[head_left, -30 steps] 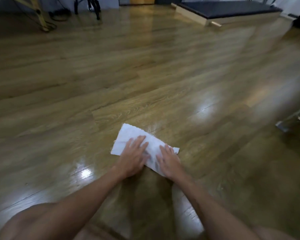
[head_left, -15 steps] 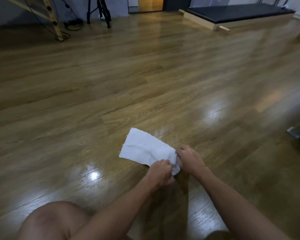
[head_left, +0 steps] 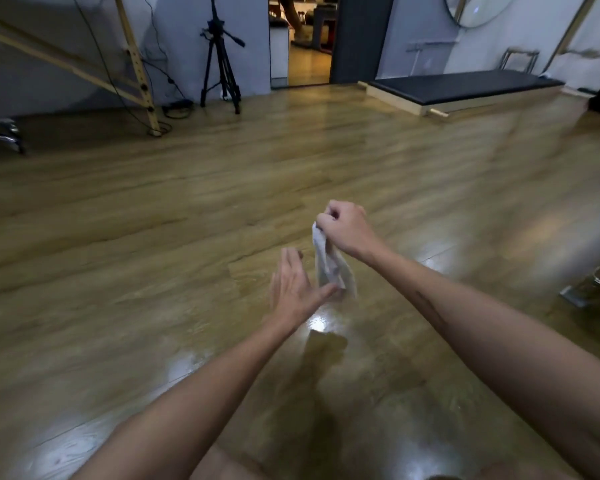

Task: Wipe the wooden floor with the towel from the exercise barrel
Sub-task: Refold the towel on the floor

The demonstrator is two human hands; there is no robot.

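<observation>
A small white towel [head_left: 329, 265] hangs in the air above the wooden floor [head_left: 153, 271], lifted clear of the boards. My right hand [head_left: 345, 230] grips its upper end with curled fingers. My left hand [head_left: 297, 292] is just below and to the left, fingers straight and flat, its thumb touching the towel's lower end. The exercise barrel is not in view.
A black camera tripod [head_left: 220, 64] and a slanted wooden ladder frame [head_left: 136, 64] stand by the back wall, with cables on the floor between them. A low black-padded platform [head_left: 465, 90] lies at the back right. A metal foot [head_left: 582, 289] sits at the right edge.
The towel lay flat on the floor under both palms, then both hands pinched its near end. Now it is lifted off the floor, held by my right hand, and the view has tilted up.
</observation>
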